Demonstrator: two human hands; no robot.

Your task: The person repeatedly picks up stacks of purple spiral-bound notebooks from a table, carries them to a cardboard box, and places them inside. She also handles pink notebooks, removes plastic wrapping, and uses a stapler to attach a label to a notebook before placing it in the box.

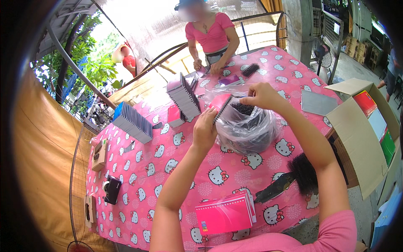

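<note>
My left hand (205,130) grips a small pink notebook (219,106) by its lower part, tilted above the table. Black spiral binding runs along the notebook's right edge. My right hand (263,96) has its fingers pinched together near the top of that binding; whatever lies between the fingertips is too small to make out. Just below both hands sits a clear plastic bag (247,132) full of black spiral coils (243,108). Closer to me lies a pile of pink covers or sheets (222,213) with punched holes along the top edge.
Stacks of bound notebooks (183,97) and blue-topped ones (133,122) stand left. A tape dispenser (112,190) sits at the left edge. Loose black coils (304,173) lie by my right forearm, near an open carton (357,143). Across the table, a co-worker (212,35) handles something small.
</note>
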